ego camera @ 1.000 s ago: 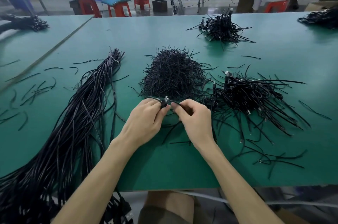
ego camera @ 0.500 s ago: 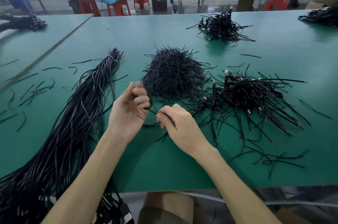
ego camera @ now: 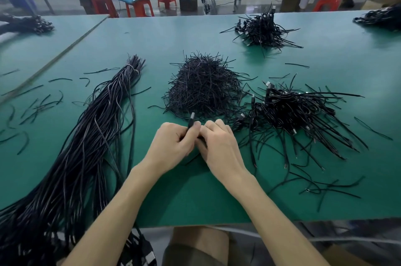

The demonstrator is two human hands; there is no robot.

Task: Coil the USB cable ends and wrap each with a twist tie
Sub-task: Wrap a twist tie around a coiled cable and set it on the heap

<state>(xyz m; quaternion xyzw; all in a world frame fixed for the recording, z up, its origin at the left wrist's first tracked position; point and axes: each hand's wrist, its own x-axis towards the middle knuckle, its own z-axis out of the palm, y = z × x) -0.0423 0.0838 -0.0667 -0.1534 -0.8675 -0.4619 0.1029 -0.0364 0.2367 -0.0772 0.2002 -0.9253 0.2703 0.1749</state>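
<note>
right hand [ego camera: 219, 146] rejoined left hand [ego camera: 171, 146]; usb cable [ego camera: 191, 121] juts above fingers [ego camera: 196, 126]

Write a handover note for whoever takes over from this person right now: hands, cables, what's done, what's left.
Left hand: grips a USB cable, with the plug end sticking up past the fingers.
Right hand: pressed against the left, fingers curled on the same cable. Whether they also hold a twist tie is hidden.
Things: twist tie pile just beyond the hands, uncoiled cable bundle on the left, heap of tied cables on the right, farther heap behind it.
Done: many cables look tied.
Left: finish this one, then work through the bundle.
</note>
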